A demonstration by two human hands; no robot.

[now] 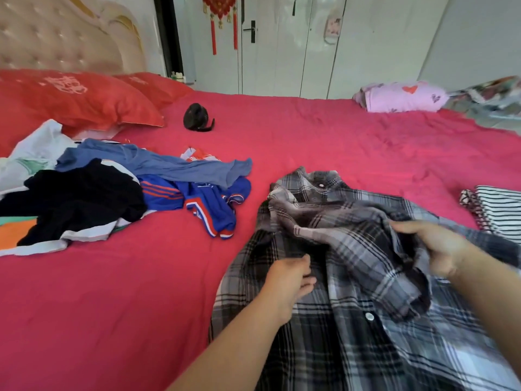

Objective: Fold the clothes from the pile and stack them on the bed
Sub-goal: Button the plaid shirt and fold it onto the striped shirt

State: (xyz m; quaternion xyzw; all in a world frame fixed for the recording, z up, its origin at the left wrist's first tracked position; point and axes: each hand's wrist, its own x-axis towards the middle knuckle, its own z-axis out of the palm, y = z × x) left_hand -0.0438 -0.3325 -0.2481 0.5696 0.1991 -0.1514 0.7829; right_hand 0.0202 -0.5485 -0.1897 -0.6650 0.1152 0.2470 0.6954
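In the head view, the plaid shirt (332, 210) is lying crumpled on the bed (338, 131), right of the unfolded pile (84, 198). The right hand (434, 249) is gripping a raised fold of it. The left hand (287, 286) is resting on its front, fingers half-curled; I cannot tell if they pinch cloth. The shirt looks to be in the spreading step. Next it needs flattening, then its sides folded in.

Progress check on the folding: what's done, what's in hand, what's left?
Done: apparently one black-and-white striped garment, lying folded at the right edge. In hand: the grey plaid button shirt, rumpled; the right hand grips a fold and the left hand rests on its front. To do: the pile of black, blue and white clothes.
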